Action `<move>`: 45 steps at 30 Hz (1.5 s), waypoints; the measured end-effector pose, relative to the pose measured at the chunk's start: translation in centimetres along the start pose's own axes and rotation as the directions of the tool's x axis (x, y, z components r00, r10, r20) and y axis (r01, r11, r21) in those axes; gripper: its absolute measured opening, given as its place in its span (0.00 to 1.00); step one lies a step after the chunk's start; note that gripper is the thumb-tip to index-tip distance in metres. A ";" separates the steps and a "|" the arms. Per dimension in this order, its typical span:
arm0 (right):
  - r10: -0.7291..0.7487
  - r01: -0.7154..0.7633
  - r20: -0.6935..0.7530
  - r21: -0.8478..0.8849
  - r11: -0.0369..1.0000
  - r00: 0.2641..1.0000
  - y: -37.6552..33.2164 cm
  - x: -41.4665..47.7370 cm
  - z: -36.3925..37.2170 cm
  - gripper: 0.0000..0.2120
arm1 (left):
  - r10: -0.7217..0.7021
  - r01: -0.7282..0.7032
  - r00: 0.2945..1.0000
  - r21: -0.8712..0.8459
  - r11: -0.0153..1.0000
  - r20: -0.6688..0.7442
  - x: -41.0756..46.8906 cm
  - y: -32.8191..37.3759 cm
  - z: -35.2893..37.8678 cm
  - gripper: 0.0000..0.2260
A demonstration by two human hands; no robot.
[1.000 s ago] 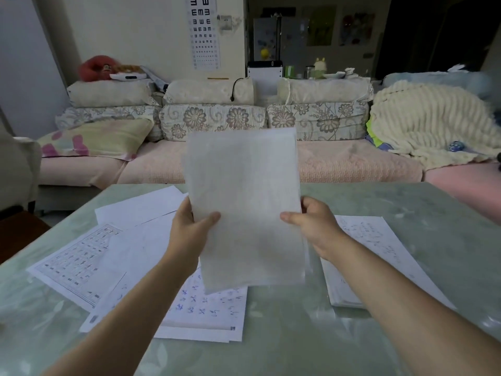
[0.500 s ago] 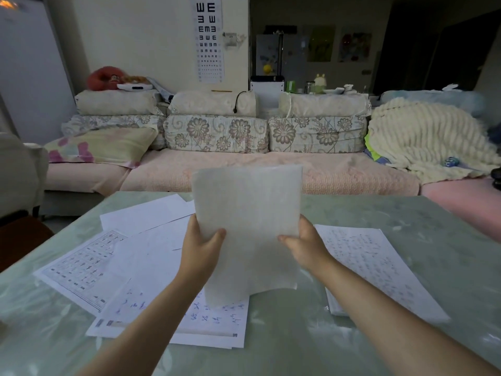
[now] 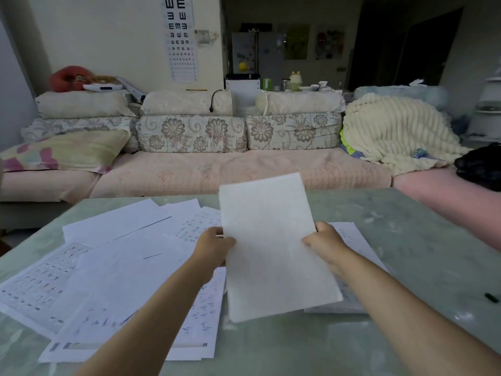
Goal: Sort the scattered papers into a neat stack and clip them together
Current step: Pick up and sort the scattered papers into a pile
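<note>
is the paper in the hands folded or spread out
Spread out, unfolded. The paper shows one full rectangular face with no crease, pinched at its side edges by the left hand and right hand.

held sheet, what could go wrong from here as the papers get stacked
1. The held sheet is pinched only at its side edges by the left grip and right grip. Its lower end hangs free and could buckle or land askew on the right pile.
2. The loose papers overlap crookedly near the left edge of the table; a forearm might sweep some off.
</note>
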State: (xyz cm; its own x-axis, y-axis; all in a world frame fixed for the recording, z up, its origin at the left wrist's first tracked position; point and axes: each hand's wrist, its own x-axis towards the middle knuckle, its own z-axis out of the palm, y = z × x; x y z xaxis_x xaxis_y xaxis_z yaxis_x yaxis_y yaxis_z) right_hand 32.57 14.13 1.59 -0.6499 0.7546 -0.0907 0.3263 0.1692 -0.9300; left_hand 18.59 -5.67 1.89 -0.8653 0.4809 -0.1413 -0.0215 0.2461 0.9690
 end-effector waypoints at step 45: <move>-0.238 0.617 0.583 -0.631 0.470 0.777 2.0 2.5 9.6 0.42 | 0.372 -0.435 0.867 0.868 0.241 0.331 5.2 -8.4 -3.5 0.36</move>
State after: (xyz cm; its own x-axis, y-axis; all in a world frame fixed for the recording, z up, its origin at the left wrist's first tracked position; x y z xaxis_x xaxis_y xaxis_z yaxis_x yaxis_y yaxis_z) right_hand 24.97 10.25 -3.90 -0.9826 0.1768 -0.0569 0.1856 0.9453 -0.2684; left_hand 12.56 -8.20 -6.29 -0.5921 0.7875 0.1712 0.8058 0.5801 0.1190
